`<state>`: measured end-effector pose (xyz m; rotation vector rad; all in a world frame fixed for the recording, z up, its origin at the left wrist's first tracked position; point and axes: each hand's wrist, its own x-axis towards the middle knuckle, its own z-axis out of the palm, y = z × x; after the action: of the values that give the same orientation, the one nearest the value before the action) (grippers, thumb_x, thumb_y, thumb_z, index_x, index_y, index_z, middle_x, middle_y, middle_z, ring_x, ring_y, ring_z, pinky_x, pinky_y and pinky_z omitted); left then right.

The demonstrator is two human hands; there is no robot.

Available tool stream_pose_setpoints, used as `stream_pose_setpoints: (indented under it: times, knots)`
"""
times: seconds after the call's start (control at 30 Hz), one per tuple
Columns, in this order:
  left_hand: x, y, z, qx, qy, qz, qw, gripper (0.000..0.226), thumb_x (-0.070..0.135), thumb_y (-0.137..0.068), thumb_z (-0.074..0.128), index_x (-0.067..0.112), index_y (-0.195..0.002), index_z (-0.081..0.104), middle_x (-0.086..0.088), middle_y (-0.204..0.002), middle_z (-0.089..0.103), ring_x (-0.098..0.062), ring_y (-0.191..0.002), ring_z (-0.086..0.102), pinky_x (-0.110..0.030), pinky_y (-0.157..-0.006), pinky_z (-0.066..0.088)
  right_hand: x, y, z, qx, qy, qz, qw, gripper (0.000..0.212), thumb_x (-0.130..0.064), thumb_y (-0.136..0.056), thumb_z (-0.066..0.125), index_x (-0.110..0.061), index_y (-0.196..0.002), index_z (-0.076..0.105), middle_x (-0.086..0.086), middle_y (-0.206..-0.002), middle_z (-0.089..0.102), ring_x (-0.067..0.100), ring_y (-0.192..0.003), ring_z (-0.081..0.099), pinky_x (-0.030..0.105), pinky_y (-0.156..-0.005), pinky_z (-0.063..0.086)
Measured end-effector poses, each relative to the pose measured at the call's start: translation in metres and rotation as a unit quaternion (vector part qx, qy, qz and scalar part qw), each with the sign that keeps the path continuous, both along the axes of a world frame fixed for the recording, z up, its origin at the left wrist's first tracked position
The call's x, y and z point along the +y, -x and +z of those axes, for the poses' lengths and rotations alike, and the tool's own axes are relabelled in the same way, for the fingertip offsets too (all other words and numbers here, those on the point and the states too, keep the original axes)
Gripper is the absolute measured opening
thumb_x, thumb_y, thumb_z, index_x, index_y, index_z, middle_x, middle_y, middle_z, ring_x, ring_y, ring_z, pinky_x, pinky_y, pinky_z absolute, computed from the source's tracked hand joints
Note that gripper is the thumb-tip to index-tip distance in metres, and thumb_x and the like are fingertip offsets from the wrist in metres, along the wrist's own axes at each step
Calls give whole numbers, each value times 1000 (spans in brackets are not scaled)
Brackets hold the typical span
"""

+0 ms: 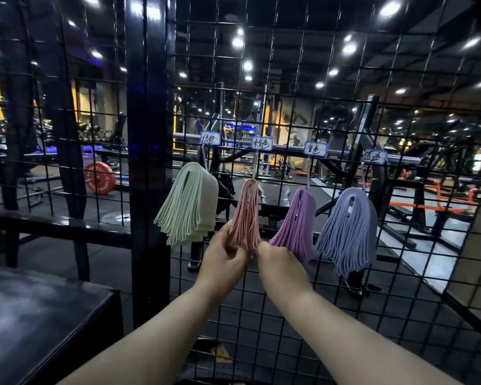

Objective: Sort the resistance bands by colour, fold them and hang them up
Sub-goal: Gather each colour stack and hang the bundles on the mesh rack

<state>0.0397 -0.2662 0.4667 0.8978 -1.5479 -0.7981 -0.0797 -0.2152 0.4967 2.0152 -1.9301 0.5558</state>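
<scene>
Head view: four folded bundles hang side by side from hooks on a black wire grid (289, 79), each under a handwritten label (210, 138): green bands (188, 202), pink bands (246, 209), purple bands (299, 218) and blue bands (350, 226). The left hand (224, 258) pinches the pink bundle's lower left edge with curled fingers. The right hand (278, 262) grasps its lower right edge. A dark bench (39, 315) stands at lower left.

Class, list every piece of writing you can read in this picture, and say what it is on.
"绿色": first tag, above the green bands.
"粉色": second tag, above the pink bands.
"紫色": third tag, above the purple bands.
"蓝色": fourth tag, above the blue bands.
Red weight plate: lettering too blurred to read.
</scene>
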Motion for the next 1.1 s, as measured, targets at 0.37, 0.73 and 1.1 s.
stream_pose_setpoints:
  times: [0.37, 0.73, 1.1]
  knots:
    - [-4, -1, 3, -59, -14, 6, 998, 55, 18, -85, 58, 46, -130, 49, 22, -113, 68, 4, -104, 64, -35, -99, 51, -7, -7, 4, -86, -13, 23, 996, 7, -16, -97, 54, -17, -103, 51, 3, -93, 66, 22, -87, 71, 33, -67, 58]
    - [2, -1, 10, -128, -58, 61, 988, 53, 48, -79, 33, 56, -131, 38, 19, -122, 62, -10, -102, 63, -45, -89, 53, -10, -11, 7, -119, -17, -50, 991, 43, -36, -104, 35, -5, -134, 39, 11, -102, 69, 27, -90, 69, 31, -57, 43]
    - [8, 11, 16, -163, -107, 88, 977, 77, 60, -88, 21, 21, -153, 24, -5, -152, 42, -25, -135, 44, -46, -109, 36, 1, -11, 45, -104, -99, -14, 990, 21, -26, -104, 38, -15, -112, 53, 1, -86, 44, 32, -94, 61, 36, -75, 48]
